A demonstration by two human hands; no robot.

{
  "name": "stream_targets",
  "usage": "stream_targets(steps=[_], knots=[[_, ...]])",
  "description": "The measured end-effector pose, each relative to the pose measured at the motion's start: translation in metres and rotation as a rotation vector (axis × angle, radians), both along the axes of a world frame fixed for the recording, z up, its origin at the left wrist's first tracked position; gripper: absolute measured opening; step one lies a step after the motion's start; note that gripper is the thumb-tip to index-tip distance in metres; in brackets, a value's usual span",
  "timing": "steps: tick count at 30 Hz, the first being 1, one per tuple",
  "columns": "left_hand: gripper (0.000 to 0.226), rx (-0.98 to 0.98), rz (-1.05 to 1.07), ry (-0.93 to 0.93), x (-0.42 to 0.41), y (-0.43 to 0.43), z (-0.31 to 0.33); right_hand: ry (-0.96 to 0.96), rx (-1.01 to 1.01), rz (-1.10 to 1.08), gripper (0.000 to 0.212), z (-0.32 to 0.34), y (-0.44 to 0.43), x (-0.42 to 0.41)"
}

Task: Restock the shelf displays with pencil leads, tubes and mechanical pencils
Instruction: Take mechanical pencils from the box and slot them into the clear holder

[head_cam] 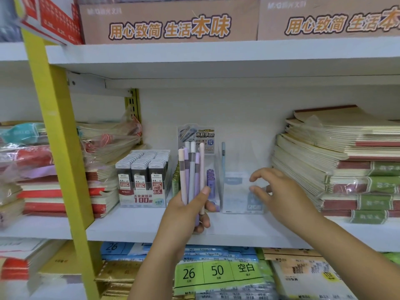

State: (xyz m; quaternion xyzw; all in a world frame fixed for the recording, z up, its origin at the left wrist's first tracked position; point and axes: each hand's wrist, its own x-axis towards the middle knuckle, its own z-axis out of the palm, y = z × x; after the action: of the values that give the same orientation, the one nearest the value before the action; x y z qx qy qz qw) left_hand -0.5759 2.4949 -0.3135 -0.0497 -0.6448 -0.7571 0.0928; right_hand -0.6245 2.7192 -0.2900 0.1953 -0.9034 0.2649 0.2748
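Observation:
My left hand grips a bundle of several pastel mechanical pencils, pink, purple and grey, held upright in front of the white shelf. My right hand hovers with fingers spread and relaxed, holding nothing, just in front of a clear plastic display box. One blue-grey pencil stands in that box. Left of it a narrower clear display holds purple lead tubes under a printed header card. A display box of black pencil lead cases stands further left.
Stacks of notebooks fill the shelf's right side, and wrapped notebook stacks sit left of the lead cases. A yellow upright post runs down the left. Paper packs lie on the shelf below.

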Motion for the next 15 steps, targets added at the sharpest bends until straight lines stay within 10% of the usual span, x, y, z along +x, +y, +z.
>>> stream_targets(steps=[7, 15], knots=[[0.031, 0.054, -0.068, 0.015, 0.004, 0.003, 0.001, 0.029, 0.032, -0.08, 0.04, 0.007, -0.009, 0.021], [0.06, 0.03, -0.178, 0.024, 0.0, 0.01, 0.011, -0.29, -0.64, 0.408, 0.043, 0.068, -0.049, 0.025]])
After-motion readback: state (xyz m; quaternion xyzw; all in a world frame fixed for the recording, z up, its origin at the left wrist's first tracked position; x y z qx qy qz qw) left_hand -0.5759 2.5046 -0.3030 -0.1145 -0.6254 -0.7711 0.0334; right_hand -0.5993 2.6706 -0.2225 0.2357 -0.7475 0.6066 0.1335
